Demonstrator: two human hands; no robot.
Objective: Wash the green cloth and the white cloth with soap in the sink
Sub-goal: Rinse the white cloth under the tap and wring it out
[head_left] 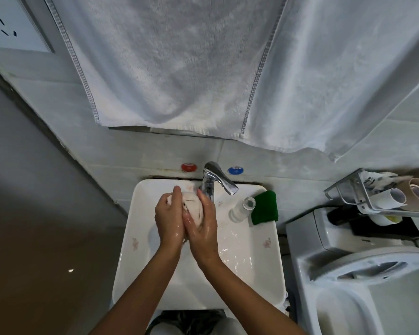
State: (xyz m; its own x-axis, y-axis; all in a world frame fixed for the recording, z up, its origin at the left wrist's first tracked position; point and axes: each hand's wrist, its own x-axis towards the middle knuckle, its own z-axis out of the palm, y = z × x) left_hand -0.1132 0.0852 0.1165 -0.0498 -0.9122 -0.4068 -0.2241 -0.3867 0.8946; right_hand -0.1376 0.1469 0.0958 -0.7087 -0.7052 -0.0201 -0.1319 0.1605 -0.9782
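- White cloth (191,209): bunched into a ball between both hands, above the basin of the sink (257,257), just in front of the tap (218,180). Judged soft, limp, light but water-laden; likely slick with soap. Best taken by cupping the whole bundle, since a loose edge would trail and drip.
- Green cloth (264,207): folded, lying on the sink's back right rim, beside a small clear bottle (242,209). Looks dry and untouched; judged soft, light, easy to lift by pinching a folded corner.
- Left hand (168,218): wet, fingers curled round the left side of the white cloth, fingertips at its top.
- Right hand (203,228): wet and glossy, fingers wrapped round the right side of the same bundle, pressing it toward the left hand.
- Sink: white, with water sheen across the basin floor. Whether water runs from the tap cannot be told.
- Surroundings: white towels (179,68) hanging above the sink; a wire rack (363,199) with rolls at right.
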